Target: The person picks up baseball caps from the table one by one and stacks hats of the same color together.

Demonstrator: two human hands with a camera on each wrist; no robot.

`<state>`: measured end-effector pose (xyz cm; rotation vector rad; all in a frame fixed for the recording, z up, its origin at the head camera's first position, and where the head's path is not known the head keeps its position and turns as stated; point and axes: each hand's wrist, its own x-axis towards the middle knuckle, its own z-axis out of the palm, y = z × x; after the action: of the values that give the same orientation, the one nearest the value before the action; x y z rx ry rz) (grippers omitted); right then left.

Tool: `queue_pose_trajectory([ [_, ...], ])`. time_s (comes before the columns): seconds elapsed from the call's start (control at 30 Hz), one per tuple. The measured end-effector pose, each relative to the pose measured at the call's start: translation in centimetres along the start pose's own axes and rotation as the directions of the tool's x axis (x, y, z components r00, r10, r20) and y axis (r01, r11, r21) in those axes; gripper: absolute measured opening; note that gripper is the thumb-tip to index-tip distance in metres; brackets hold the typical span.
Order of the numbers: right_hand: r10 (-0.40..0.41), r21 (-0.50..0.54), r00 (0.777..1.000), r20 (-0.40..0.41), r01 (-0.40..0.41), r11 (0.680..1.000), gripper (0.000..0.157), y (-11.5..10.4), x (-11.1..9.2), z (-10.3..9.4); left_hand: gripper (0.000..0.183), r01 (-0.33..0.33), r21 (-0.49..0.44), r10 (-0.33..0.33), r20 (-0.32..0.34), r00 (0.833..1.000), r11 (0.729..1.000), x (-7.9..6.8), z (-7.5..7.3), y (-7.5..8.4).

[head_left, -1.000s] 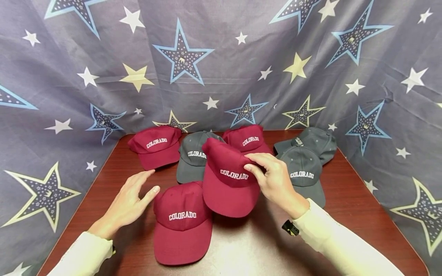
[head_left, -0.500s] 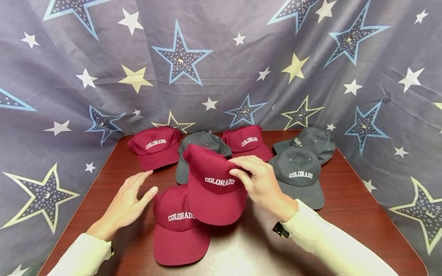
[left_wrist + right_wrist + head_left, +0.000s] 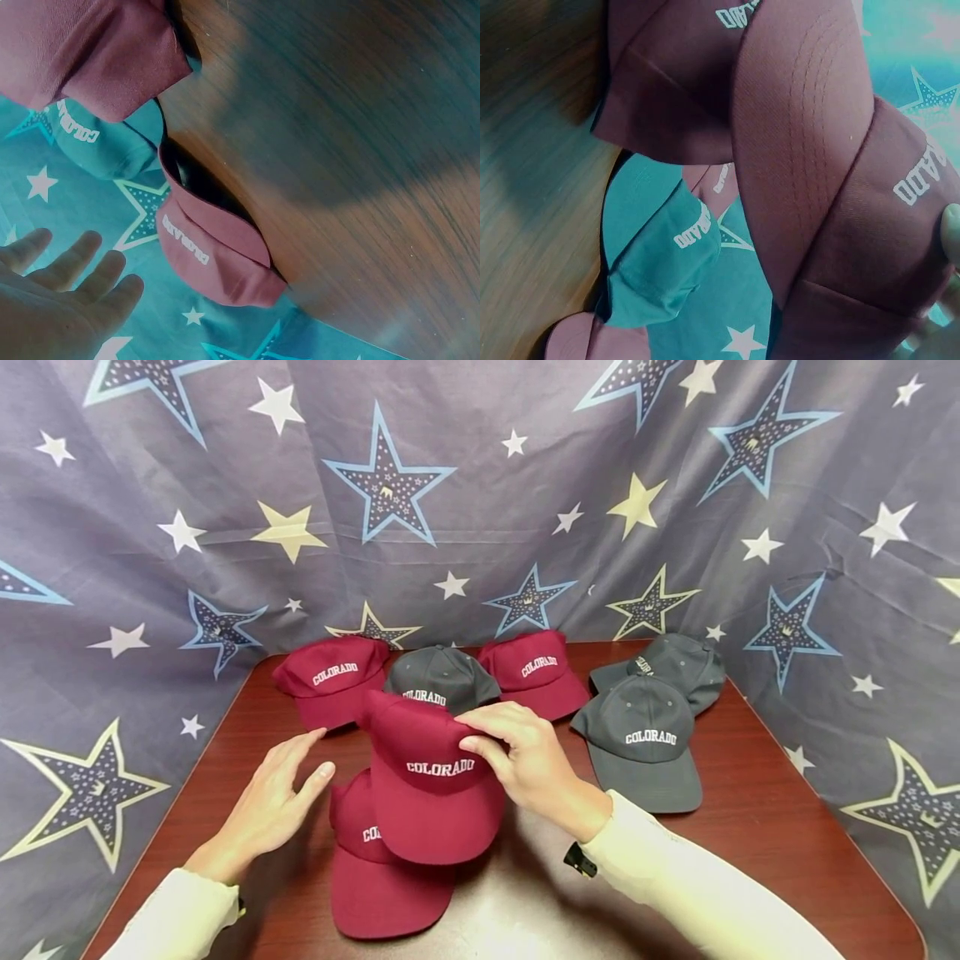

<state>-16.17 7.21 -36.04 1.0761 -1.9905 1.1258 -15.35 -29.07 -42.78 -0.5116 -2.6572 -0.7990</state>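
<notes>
My right hand (image 3: 528, 764) pinches the crown of a maroon cap (image 3: 438, 802) lettered COLORADO, thumb in front. In the head view this cap hangs over a second maroon cap (image 3: 390, 897) and hides part of its lettering; the right wrist view shows the held cap's stitched brim (image 3: 802, 135) close up. To the left, my left hand (image 3: 262, 802) holds nothing, its fingers spread and extended beside the second cap. The left wrist view has those fingers (image 3: 97, 277) straight and apart from the caps.
Behind stand a maroon cap (image 3: 333, 681), a grey cap (image 3: 442, 677) and another maroon cap (image 3: 536, 672). Two grey caps overlap at the right, the front one (image 3: 648, 743) covering part of the rear one (image 3: 693, 668). A starred curtain (image 3: 480, 485) rises behind the wooden table (image 3: 750, 860).
My right hand has carried the held maroon cap leftward and slightly down, from beside the front maroon cap to over it. The left hand has stayed nearly still.
</notes>
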Motion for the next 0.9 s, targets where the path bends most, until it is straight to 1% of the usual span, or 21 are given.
queue_pose_trajectory([
  [0.17,-0.017,0.018,1.0,0.005,0.017,1.0,0.029,-0.3,0.4,0.9,0.056,-0.005,-0.018,0.004,-0.012,1.0,1.0,-0.1,-0.3,-0.1],
  [0.37,-0.042,-0.005,0.999,0.017,0.042,0.999,0.028,-0.4,0.5,2.2,0.052,-0.029,-0.037,0.028,-0.03,0.999,0.999,-0.1,-0.6,-0.3],
  [0.47,-0.04,-0.024,0.998,0.047,0.041,0.999,0.028,-0.5,0.3,2.8,0.051,-0.035,-0.045,0.033,-0.041,0.999,0.998,-0.1,-0.8,-0.4],
  [0.6,-0.021,-0.062,0.995,0.102,0.027,0.998,0.025,-0.5,-0.2,3.9,0.05,-0.028,-0.06,0.025,-0.048,0.999,0.998,-0.1,-0.9,-0.5],
  [0.8,0.015,-0.11,0.984,0.179,0.004,0.994,0.024,-0.5,-1.3,5.5,0.05,-0.011,-0.073,0.007,-0.055,0.998,0.997,-0.1,-0.9,-0.6],
  [0.9,0.044,-0.123,0.977,0.208,-0.018,0.992,0.025,-0.4,-1.8,6.1,0.05,-0.017,-0.075,0.012,-0.072,0.997,0.997,-0.1,-0.9,-0.6],
])
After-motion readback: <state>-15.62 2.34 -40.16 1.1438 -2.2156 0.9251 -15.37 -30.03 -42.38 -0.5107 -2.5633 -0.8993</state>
